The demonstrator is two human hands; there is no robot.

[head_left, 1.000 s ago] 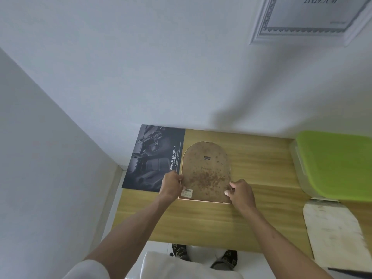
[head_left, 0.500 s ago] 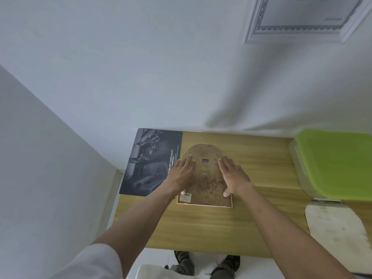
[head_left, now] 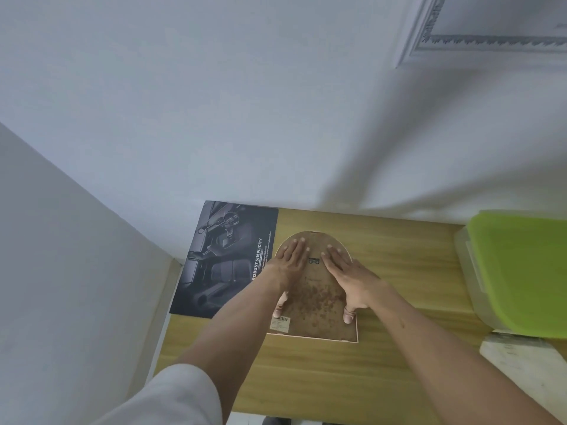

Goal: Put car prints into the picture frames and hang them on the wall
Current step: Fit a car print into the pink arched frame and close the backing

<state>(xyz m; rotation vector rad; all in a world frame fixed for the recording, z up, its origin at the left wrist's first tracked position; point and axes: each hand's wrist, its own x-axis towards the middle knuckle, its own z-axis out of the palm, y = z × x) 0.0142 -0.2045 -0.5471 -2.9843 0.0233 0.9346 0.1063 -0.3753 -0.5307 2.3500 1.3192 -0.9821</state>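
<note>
One arched picture frame (head_left: pixel 316 297) face down on the worktop (head_left: pixel 392 271), left hand (head_left: pixel 291 260) and right hand (head_left: pixel 346 273) flat on its back, holding nothing, one car print (head_left: pixel 225 259) reading "ROBUST SIMPLICITY" just left of it

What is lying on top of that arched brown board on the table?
Both hands press flat on the arched brown board: left hand, right hand. A barcode sticker sits at its near left corner. Whatever lies beneath the board is covered.
</note>
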